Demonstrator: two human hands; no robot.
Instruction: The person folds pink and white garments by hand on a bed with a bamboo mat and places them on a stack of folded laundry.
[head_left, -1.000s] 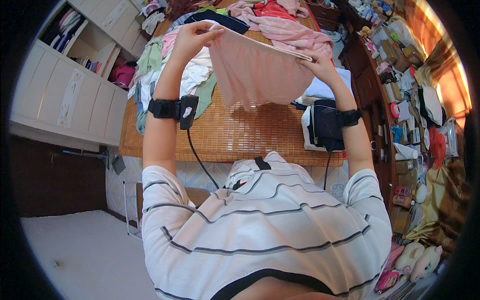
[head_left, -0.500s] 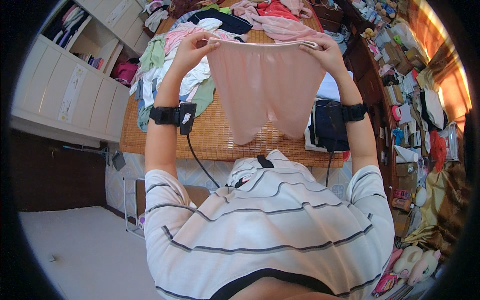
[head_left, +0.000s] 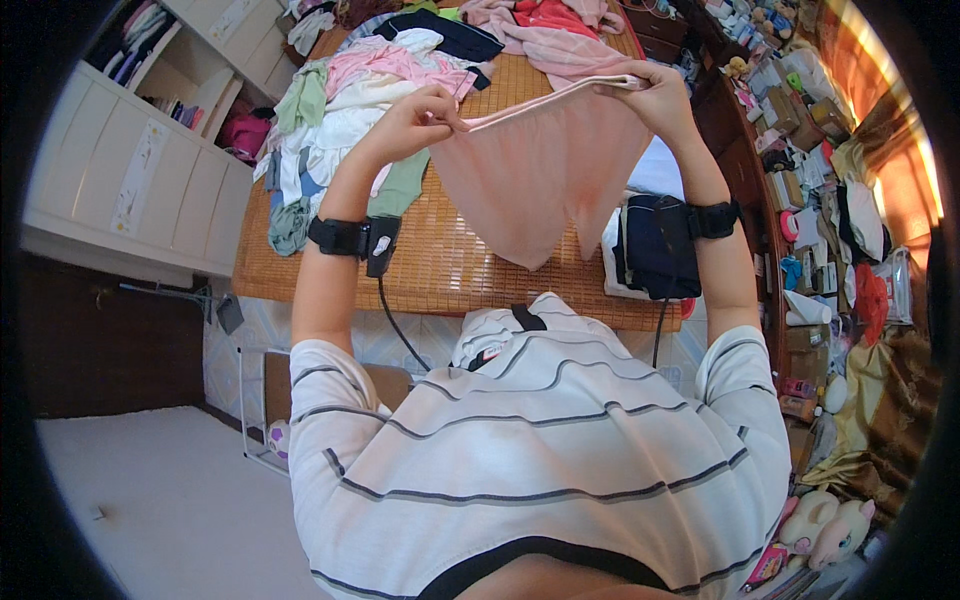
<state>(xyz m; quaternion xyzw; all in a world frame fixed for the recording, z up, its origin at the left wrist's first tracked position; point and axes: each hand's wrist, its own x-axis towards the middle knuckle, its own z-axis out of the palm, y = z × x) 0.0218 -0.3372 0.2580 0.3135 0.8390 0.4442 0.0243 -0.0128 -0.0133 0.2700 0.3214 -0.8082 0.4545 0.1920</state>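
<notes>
A pair of pale pink shorts with a gathered elastic waistband hangs in the air over the woven mat. My left hand pinches the left end of the waistband. At the other end, my right hand grips the band, higher than the left, so the waistband slants. The two legs dangle downward, their hems above the mat. Behind my left hand lies a loose heap of clothes in white, green and pink. Below my right hand sits a stack of folded clothes, with dark navy on top.
More garments, among them a dark one and a pink blanket-like cloth, lie at the far end of the mat. White cabinets stand on the left. Crowded shelves line the right. A white-framed stool stands at lower left.
My left hand has moved right and slightly down, so the waistband went from level and stretched to slanted and shorter. The right hand shifted a little. The shorts' hems rose slightly.
</notes>
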